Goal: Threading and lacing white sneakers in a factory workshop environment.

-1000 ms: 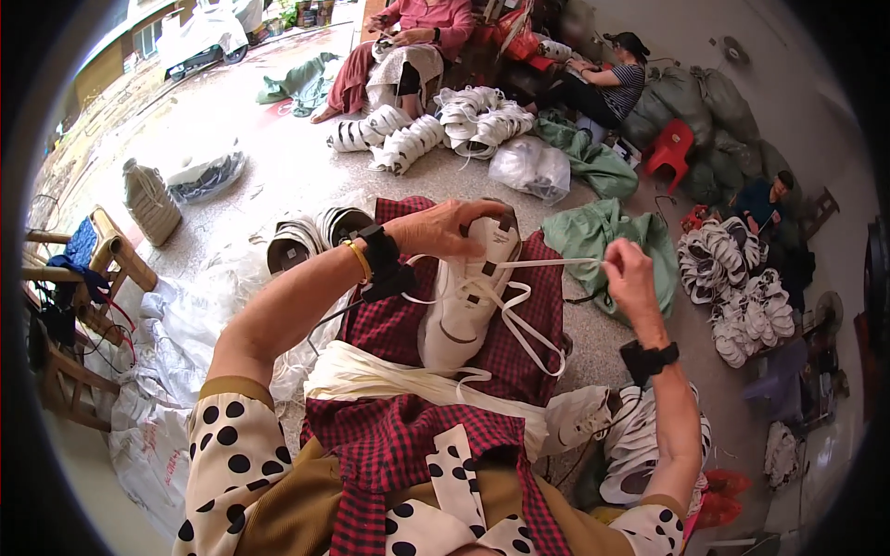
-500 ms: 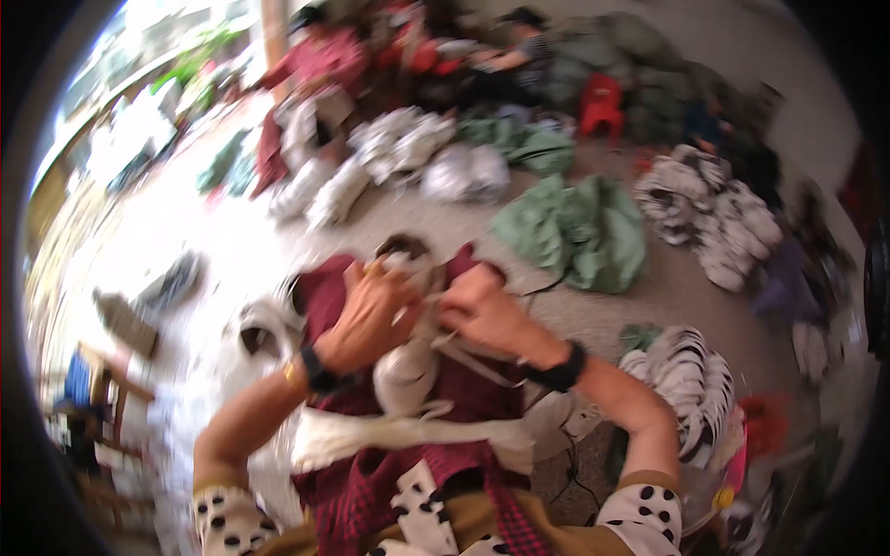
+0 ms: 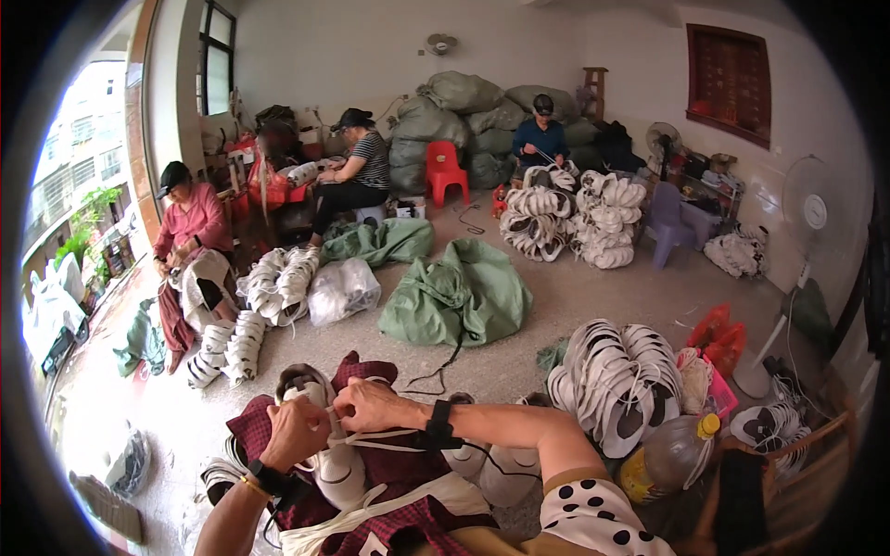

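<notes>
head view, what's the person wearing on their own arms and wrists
Both forearms are bare. The left hand has a black band with a thin yellow bangle beside it at the wrist. The right hand has a black strap with a small dark block on its wrist. A white sleeve with black polka dots covers the right upper arm.

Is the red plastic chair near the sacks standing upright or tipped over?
Upright. The red chair stands on its legs on the floor, its backrest pointing up, in front of the piled sacks.
</notes>
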Motion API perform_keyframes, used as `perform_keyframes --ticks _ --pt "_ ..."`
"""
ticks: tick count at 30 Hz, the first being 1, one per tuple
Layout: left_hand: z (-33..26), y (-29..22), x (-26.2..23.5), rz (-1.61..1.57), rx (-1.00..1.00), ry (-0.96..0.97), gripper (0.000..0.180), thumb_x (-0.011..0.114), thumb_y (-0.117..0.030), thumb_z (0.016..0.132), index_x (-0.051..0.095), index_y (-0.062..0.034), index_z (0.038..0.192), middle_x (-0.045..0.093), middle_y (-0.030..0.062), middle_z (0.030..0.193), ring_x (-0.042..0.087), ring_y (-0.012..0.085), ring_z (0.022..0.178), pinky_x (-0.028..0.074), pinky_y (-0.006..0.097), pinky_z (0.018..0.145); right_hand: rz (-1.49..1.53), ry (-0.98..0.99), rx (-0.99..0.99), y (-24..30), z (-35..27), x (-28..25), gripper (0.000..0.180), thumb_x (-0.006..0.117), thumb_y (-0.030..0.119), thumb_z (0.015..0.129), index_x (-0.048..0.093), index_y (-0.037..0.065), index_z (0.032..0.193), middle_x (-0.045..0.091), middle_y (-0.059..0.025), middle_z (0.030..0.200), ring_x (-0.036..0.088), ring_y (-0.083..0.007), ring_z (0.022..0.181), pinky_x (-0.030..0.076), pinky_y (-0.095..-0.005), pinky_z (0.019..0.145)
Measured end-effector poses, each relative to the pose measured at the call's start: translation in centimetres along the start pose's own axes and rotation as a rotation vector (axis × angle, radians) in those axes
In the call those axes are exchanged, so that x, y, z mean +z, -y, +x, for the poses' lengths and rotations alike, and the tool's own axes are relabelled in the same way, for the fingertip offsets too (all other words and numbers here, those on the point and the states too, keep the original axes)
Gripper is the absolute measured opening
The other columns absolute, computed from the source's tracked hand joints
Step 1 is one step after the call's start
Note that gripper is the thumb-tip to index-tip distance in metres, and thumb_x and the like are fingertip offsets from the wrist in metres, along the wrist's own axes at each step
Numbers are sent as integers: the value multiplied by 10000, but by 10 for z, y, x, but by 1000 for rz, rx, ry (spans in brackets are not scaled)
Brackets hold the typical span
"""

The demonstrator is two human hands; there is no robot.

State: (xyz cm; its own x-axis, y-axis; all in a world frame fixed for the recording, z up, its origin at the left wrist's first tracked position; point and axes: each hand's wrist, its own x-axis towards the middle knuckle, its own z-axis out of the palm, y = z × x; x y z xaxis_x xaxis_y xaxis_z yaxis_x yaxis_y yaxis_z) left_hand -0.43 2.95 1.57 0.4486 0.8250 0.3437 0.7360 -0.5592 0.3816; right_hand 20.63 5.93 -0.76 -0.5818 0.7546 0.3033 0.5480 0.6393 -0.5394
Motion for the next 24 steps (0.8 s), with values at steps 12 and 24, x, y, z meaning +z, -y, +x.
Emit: perform_keyframes --ticks 12,24 --pt "1 1 -1 182 -121 156 234 671 -246 777 673 -80 612 583 110 550 573 227 495 417 429 499 129 -148 -136 12 6 6 129 695 64 763 630 34 870 653 -107 757 651 -199 689 501 -357 605" --pt "-45 66 -111 200 -281 -138 153 674 22 729 633 -60 851 611 96 809 616 257 780 490 386 699 328 224 -50 6 11 -18 357 592 75 858 629 47 1212 702 -49 945 657 -143 877 531 -311 800"
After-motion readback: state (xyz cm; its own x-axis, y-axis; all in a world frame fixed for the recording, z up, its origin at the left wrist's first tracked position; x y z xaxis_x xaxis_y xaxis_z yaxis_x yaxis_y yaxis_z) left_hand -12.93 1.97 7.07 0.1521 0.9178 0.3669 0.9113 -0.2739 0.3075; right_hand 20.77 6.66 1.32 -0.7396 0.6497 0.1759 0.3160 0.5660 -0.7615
